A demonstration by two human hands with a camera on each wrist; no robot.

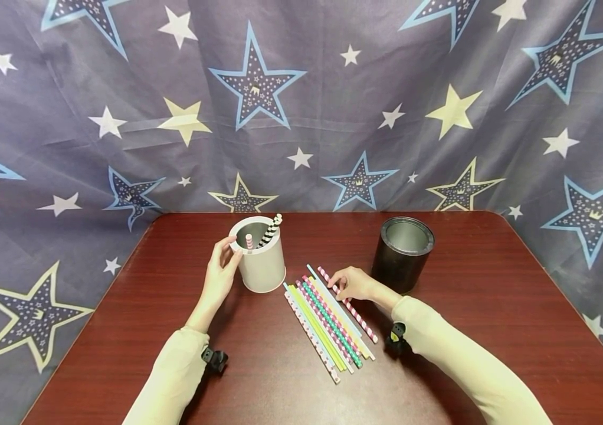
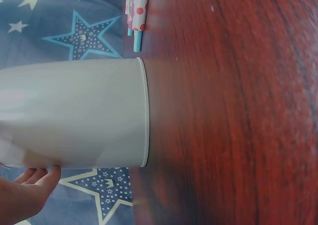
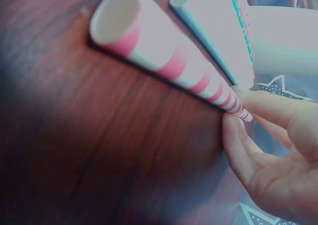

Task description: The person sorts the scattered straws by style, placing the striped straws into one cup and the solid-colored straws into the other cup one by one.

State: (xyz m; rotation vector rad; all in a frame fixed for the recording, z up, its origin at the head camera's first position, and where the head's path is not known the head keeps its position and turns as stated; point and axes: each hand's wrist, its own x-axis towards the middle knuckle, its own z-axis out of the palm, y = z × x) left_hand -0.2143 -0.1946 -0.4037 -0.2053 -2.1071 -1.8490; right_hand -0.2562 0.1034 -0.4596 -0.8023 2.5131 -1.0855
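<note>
A white can (image 1: 263, 270) stands upright at the left, holding a black-and-white striped paper straw (image 1: 269, 233) and a pink-striped one (image 1: 249, 241). My left hand (image 1: 218, 277) holds this can near its rim, fingers against the side in the left wrist view; the thumb there is mostly out of frame. With thumb and fingers, my right hand (image 1: 356, 283) pinches a pink-and-white spiral paper straw (image 3: 174, 61), which lies at the right end of a row of straws. Several patterned and plain straws, among them a green dotted straw (image 1: 331, 325), lie side by side to its left.
A black can (image 1: 402, 260) stands upright just behind and right of my right hand. Beneath everything is a dark red wooden table (image 1: 492, 295). A grey curtain (image 1: 312, 130) with stars hangs behind its far edge.
</note>
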